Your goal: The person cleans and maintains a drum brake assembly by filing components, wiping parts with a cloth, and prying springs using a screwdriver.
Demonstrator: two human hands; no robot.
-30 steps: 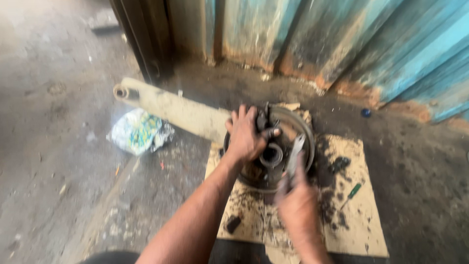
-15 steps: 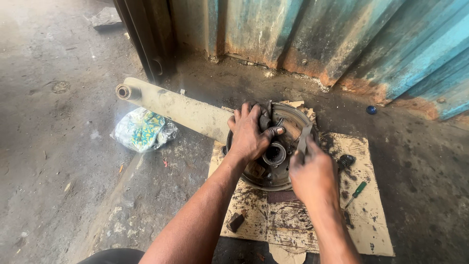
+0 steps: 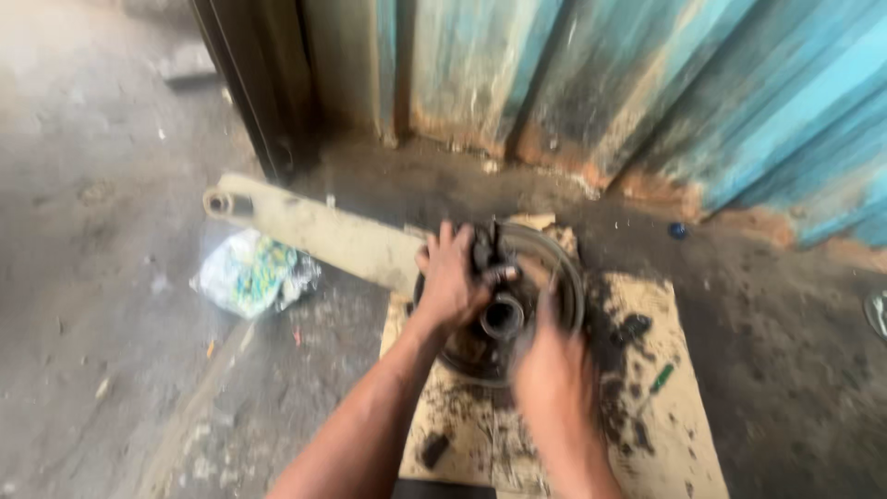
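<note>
Place: a rough roadside repair workshop.
Floor: oil-stained concrete floor [image 3: 111,277] is lying bare.
Wall: rusting blue corrugated sheet [image 3: 702,102] is standing behind.
Work mat: greasy cardboard [image 3: 665,407] is catching grime.

crumpled white, green and blue plastic wrapper [image 3: 251,273], on floor, left of hands

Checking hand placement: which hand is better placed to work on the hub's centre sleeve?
Probably the right hand: it hovers, blurred, just below the centre sleeve. The left hand is spread over the hub, seemingly steadying it.

crumpled plastic bag [image 3: 251,273], green screwdriver [image 3: 658,381], corrugated wall [image 3: 647,83]
</note>
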